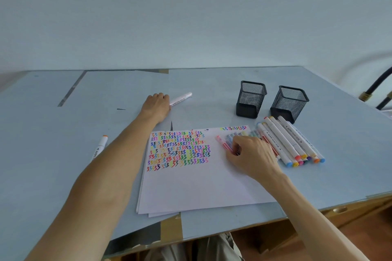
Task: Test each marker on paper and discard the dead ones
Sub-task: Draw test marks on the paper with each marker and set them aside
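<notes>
Far left on the pale blue desk (53, 133): one white marker with an orange cap (99, 148), lying alone, partly hidden behind the left forearm. Left hand (156, 105) reaches far across the desk, fingers curled around the near end of a white marker (181, 98) that lies flat, its other end pointing right. Centre: stack of white paper (201, 188), its upper left part filled with rows of multicoloured squiggles; a short row of squiggles also at the top right corner. Right hand (251, 155) rests on the paper's right side, fingertips pinching among a row of thin coloured pens (228, 144); which pen it holds, cannot tell. Just right of the hand: a row of thick white markers (297, 144) side by side, coloured caps toward the viewer. Behind these: two black mesh pen cups (251, 99), upright, near each other
</notes>
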